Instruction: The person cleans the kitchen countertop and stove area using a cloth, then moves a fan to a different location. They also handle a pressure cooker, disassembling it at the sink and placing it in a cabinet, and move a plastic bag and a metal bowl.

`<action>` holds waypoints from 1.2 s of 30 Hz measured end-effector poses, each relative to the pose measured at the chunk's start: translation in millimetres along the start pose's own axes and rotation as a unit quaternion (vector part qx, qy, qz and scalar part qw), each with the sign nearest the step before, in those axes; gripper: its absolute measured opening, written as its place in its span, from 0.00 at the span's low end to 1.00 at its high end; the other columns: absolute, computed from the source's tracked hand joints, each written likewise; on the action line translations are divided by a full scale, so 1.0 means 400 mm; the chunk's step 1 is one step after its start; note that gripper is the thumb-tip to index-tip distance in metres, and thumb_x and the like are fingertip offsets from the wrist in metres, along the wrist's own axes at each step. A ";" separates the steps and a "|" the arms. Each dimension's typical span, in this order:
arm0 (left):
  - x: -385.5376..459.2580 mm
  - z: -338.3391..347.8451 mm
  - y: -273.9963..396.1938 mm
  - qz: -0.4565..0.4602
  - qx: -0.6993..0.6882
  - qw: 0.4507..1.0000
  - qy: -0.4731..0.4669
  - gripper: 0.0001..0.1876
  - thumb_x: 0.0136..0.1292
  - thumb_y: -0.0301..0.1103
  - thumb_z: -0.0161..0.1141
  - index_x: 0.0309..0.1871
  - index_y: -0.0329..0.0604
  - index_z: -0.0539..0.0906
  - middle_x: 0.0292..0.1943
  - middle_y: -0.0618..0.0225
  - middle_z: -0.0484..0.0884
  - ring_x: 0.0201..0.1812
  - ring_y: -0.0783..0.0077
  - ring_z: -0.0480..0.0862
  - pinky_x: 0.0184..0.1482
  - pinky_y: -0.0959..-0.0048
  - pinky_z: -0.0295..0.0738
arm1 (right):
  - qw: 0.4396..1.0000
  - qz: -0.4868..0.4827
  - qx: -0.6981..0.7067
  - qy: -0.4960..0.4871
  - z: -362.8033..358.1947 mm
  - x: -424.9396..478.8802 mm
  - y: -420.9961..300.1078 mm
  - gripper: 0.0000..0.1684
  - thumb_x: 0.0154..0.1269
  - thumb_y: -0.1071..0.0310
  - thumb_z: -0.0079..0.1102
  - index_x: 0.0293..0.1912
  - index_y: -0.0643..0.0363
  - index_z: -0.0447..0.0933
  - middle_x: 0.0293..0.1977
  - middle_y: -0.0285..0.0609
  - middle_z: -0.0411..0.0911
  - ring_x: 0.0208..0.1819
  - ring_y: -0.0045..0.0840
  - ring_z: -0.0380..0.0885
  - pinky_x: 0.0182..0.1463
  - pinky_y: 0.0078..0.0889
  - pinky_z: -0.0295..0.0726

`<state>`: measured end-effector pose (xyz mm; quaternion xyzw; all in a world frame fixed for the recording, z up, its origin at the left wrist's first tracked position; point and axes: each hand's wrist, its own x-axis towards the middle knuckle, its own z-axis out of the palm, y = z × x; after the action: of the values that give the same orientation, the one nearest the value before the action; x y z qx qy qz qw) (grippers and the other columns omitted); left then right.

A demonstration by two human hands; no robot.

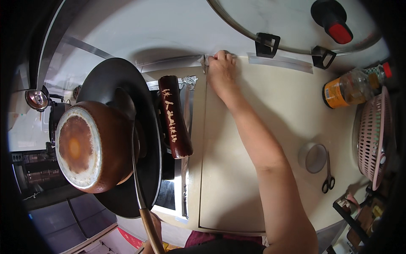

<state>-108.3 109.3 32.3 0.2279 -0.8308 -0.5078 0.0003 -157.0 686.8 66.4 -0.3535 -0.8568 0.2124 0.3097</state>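
Note:
My right hand [222,68] is at the back edge of the pale countertop, where it meets the wall. Its fingers are curled at the crumpled end of a strip of silver tape [171,62], which runs left along that seam. Another piece of silver tape [280,63] lies along the seam to the right. Low in the picture, my left hand [156,226] is mostly hidden behind the wooden handle of a metal ladle [136,177]; its fingers do not show. The ladle crosses a black wok [122,71] and a brown pot [79,146] with its stained base facing me.
A dark red wooden bar [175,117] bearing writing lies over the foil-edged hob. To the right are a tape roll [312,158], scissors [328,177], a bottle [347,90] and a pink basket [369,136]. A glass lid [295,25] hangs on black wall hooks [268,44].

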 end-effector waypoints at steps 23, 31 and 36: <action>0.002 0.002 -0.021 -0.015 0.010 1.000 0.018 0.30 0.65 0.57 0.39 0.51 0.34 0.67 0.45 0.55 0.71 0.44 0.63 0.72 0.47 0.66 0.65 | 0.996 -0.078 -0.012 0.047 0.058 0.046 0.025 0.06 0.50 0.74 0.54 0.29 0.60 0.78 0.30 0.44 0.73 0.39 0.38 0.73 0.43 0.36 0.73; 0.005 0.008 -0.006 -0.001 0.010 1.000 0.024 0.29 0.65 0.56 0.39 0.50 0.35 0.68 0.43 0.55 0.71 0.43 0.63 0.72 0.45 0.65 0.66 | 0.983 -0.135 -0.110 -0.052 0.037 0.054 -0.002 0.09 0.49 0.79 0.50 0.32 0.64 0.77 0.39 0.49 0.73 0.46 0.39 0.70 0.50 0.35 0.71; 0.008 0.014 -0.004 -0.001 0.008 1.000 0.026 0.29 0.65 0.56 0.39 0.49 0.35 0.69 0.42 0.56 0.71 0.42 0.63 0.72 0.44 0.65 0.66 | 0.980 -0.191 -0.027 -0.054 -0.018 0.032 0.037 0.09 0.47 0.79 0.50 0.31 0.65 0.76 0.35 0.49 0.74 0.45 0.39 0.71 0.50 0.35 0.70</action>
<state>-111.7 112.2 27.5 0.2419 -0.8342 -0.4953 0.0190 -152.1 707.1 67.9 -0.1795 -0.9294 0.1447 0.2883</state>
